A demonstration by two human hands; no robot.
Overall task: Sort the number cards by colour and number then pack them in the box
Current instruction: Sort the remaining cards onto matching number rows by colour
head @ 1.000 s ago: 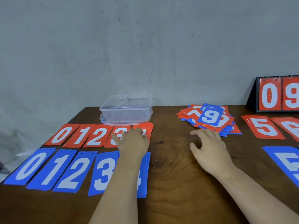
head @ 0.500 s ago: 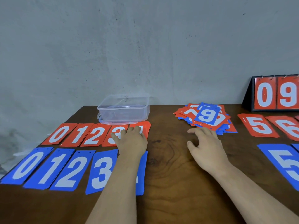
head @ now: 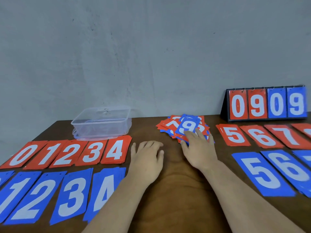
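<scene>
Blue 4 pile: nearest, on the left. The left forearm crosses over it, contact unclear, and a dragged arm could fan it into the blue 3 pile.
Left hand: relaxed, palm down on the bare counter, holding nothing. It is just beside the red 4 pile, and a sideways sweep would skew that stack.
Right hand: fingers laid flat on the heap's near edge, touching the blue 9 card, with no grip visible.
Unsorted heap: loose red and blue cards. Sliding the top card may drag others along, or two may lift together and get misfiled.
Red 5 pile: lies in the path rightward and could be clipped.
Clear plastic box: far left, just behind the red row, with no cards packed yet.
</scene>
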